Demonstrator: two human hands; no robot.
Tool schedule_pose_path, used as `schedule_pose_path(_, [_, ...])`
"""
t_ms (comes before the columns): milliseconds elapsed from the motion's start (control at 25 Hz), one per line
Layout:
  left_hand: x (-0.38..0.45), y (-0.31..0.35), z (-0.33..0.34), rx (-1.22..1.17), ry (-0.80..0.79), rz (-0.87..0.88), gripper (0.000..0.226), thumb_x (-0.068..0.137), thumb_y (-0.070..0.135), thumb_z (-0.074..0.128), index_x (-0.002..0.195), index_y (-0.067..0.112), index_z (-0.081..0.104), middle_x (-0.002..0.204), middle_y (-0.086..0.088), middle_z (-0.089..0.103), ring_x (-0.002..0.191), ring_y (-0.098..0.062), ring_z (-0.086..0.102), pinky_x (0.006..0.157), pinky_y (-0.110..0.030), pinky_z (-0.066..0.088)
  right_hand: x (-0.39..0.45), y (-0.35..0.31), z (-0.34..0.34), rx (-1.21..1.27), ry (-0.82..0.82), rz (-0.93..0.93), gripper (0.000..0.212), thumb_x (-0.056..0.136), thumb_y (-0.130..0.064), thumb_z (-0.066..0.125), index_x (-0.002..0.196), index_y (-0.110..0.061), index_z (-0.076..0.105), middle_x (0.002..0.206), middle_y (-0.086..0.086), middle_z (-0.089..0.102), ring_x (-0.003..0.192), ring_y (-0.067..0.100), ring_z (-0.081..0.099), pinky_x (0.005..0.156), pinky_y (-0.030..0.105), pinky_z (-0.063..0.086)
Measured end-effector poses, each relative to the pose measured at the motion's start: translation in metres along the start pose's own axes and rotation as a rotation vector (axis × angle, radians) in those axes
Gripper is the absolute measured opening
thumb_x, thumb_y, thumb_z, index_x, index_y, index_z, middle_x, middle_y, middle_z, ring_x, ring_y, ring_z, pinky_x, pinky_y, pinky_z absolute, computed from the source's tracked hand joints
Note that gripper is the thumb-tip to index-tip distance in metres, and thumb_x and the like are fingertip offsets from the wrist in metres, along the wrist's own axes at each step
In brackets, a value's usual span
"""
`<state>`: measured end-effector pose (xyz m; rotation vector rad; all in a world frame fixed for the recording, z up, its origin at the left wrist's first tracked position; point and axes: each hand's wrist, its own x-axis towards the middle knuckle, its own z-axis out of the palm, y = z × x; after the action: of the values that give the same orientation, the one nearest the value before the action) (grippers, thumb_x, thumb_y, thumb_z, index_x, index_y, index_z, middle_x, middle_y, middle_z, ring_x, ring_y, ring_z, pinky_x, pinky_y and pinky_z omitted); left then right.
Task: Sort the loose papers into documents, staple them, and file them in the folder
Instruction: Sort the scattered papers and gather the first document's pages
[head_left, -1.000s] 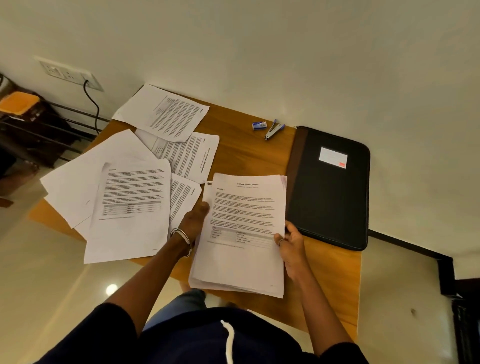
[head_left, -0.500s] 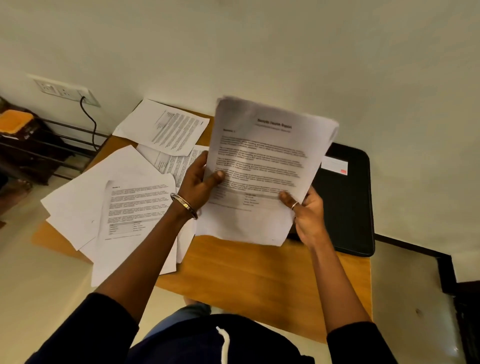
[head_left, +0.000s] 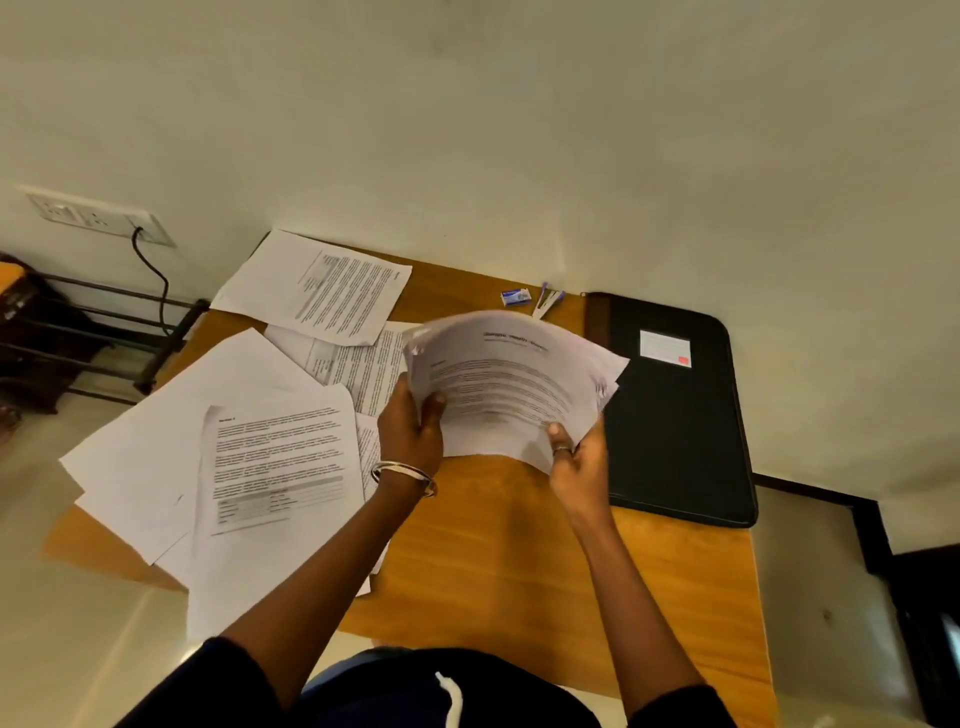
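Both hands, left hand (head_left: 410, 431) and right hand (head_left: 579, 457), grip a paper stack (head_left: 511, 384) over the table (head_left: 519, 545); loose sheets (head_left: 234, 467) left, black folder (head_left: 675, 415) right, stapler (head_left: 546, 302) behind.

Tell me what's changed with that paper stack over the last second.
The stack, flat on the desk a second ago, was lifted by both hands, held up, and is now lower again and bowed, blurred with motion. The left hand and right hand have kept their grip on its two sides. The loose papers, stapler and folder look unmoved.
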<state>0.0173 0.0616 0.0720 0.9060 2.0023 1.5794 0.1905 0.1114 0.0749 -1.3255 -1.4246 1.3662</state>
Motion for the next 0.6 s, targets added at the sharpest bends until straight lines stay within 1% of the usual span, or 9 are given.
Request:
schedule_pose_path(80, [-0.003, -0.003, 0.003, -0.002, -0.008, 0.030, 0.036, 0.092, 0.009, 0.053, 0.125, 0.000, 0.045, 0.111, -0.009, 0.058, 0.101, -0.024, 0.055, 0.080, -0.026, 0.049, -0.003, 0.005, 0.007, 0.001, 0.019, 0.005, 0.051, 0.098, -0.017, 0.050, 0.136, -0.040, 0.025, 0.119, -0.019, 0.048, 0.107, -0.004, 0.052, 0.079, 0.010, 0.051])
schedule_pose_path(160, [0.002, 0.008, 0.004, -0.031, -0.008, 0.082, 0.036, 0.093, 0.016, 0.049, 0.124, 0.001, 0.040, 0.106, 0.002, 0.055, 0.095, -0.015, 0.056, 0.073, -0.014, 0.045, 0.000, 0.001, 0.007, -0.007, 0.089, -0.017, 0.046, 0.098, -0.015, 0.050, 0.130, -0.040, 0.030, 0.118, -0.019, 0.049, 0.108, -0.003, 0.053, 0.081, 0.011, 0.051])
schedule_pose_path(280, [0.010, 0.013, 0.004, -0.104, -0.026, 0.095, 0.040, 0.092, 0.019, 0.050, 0.124, 0.003, 0.032, 0.100, 0.018, 0.050, 0.088, 0.014, 0.056, 0.066, -0.004, 0.045, 0.006, -0.004, 0.003, 0.018, 0.132, -0.019, 0.050, 0.097, -0.012, 0.050, 0.133, -0.039, 0.026, 0.117, -0.023, 0.048, 0.106, -0.011, 0.052, 0.076, 0.006, 0.048])
schedule_pose_path(320, [0.011, 0.011, 0.004, -0.109, -0.031, 0.084, 0.043, 0.091, 0.019, 0.052, 0.125, 0.003, 0.031, 0.100, 0.020, 0.049, 0.088, 0.019, 0.054, 0.066, -0.003, 0.045, 0.006, -0.003, 0.000, 0.018, 0.132, -0.009, 0.051, 0.097, -0.011, 0.049, 0.135, -0.036, 0.025, 0.117, -0.023, 0.048, 0.106, -0.013, 0.052, 0.077, 0.006, 0.048])
schedule_pose_path(360, [0.013, 0.007, 0.003, -0.109, -0.032, 0.084, 0.043, 0.090, 0.021, 0.052, 0.123, 0.002, 0.032, 0.100, 0.021, 0.048, 0.088, 0.020, 0.053, 0.067, -0.002, 0.045, 0.006, 0.000, -0.002, 0.005, 0.136, 0.000, 0.052, 0.097, -0.010, 0.049, 0.138, -0.034, 0.025, 0.117, -0.021, 0.049, 0.106, -0.012, 0.052, 0.080, 0.008, 0.048])
schedule_pose_path(400, [0.014, 0.004, 0.003, -0.094, -0.035, 0.090, 0.039, 0.090, 0.024, 0.049, 0.119, 0.004, 0.034, 0.100, 0.022, 0.048, 0.088, 0.016, 0.055, 0.067, -0.003, 0.045, 0.005, 0.002, -0.004, -0.010, 0.141, 0.005, 0.052, 0.097, -0.009, 0.049, 0.138, -0.032, 0.025, 0.117, -0.019, 0.049, 0.106, -0.008, 0.052, 0.082, 0.011, 0.049])
schedule_pose_path(480, [0.019, 0.000, 0.004, -0.062, -0.071, 0.073, 0.028, 0.092, 0.026, 0.043, 0.114, 0.011, 0.034, 0.100, 0.016, 0.053, 0.089, 0.004, 0.057, 0.068, -0.008, 0.046, 0.007, 0.004, -0.004, -0.036, 0.148, 0.012, 0.052, 0.097, -0.007, 0.048, 0.132, -0.037, 0.023, 0.119, -0.014, 0.049, 0.108, -0.001, 0.053, 0.081, 0.013, 0.049])
schedule_pose_path(560, [0.020, 0.000, 0.010, -0.028, -0.103, 0.027, 0.024, 0.097, 0.018, 0.040, 0.118, 0.008, 0.035, 0.107, 0.001, 0.058, 0.092, -0.015, 0.058, 0.074, -0.021, 0.049, 0.009, 0.004, -0.001, -0.079, 0.161, 0.016, 0.052, 0.097, -0.005, 0.046, 0.129, -0.037, 0.021, 0.124, -0.009, 0.047, 0.111, 0.005, 0.051, 0.085, 0.016, 0.047])
schedule_pose_path(600, [0.020, 0.001, 0.012, 0.000, -0.110, 0.015, 0.025, 0.098, 0.014, 0.038, 0.120, 0.005, 0.034, 0.113, -0.008, 0.057, 0.095, -0.020, 0.057, 0.077, -0.028, 0.050, 0.010, 0.003, 0.001, -0.104, 0.165, 0.010, 0.052, 0.097, -0.003, 0.046, 0.130, -0.035, 0.021, 0.126, -0.007, 0.045, 0.113, 0.007, 0.048, 0.088, 0.019, 0.047])
